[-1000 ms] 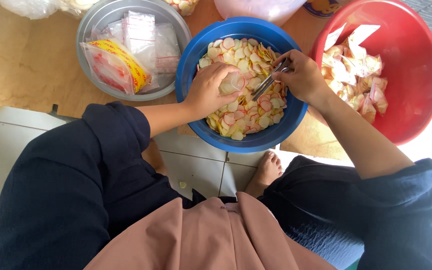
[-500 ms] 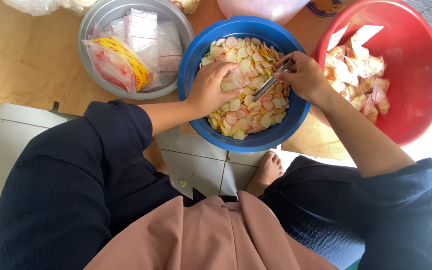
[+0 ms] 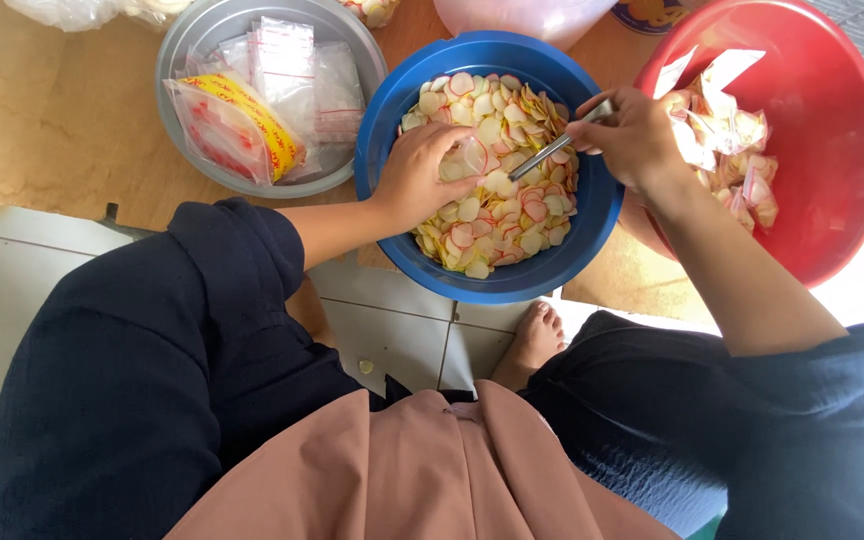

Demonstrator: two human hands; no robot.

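Round blue plastic basin (image 3: pixel 384 150), on the wooden desk (image 3: pixel 62 130): held a heap of thin pale crackers with red rims (image 3: pixel 492 215), filling most of the bowl.

Round red plastic basin (image 3: pixel 832 130), just right of the blue one: held small clear packets filled with the same crackers (image 3: pixel 742 150), piled against its near side.

Round grey metal bowl (image 3: pixel 184 40), left of the blue basin: held a stack of empty clear zip bags (image 3: pixel 282 65) and a clear packet with a yellow and red label (image 3: pixel 237 130).

Left hand (image 3: pixel 422 175): lay inside the blue basin, fingers curled round a small clear plastic bag (image 3: pixel 472 158) held at the surface of the crackers.

Right hand (image 3: pixel 627 135): clenched on the handle of a slim metal scoop or tongs (image 3: pixel 552 150) (which of the two could not be told), above the blue basin's right rim; the tool slanted down and left, its tip close to the mouth of the bag, just beside the left fingers.

Change from a second before: the right hand had risen and drawn right toward the red basin, so more of the tool showed. The left hand had kept its place.
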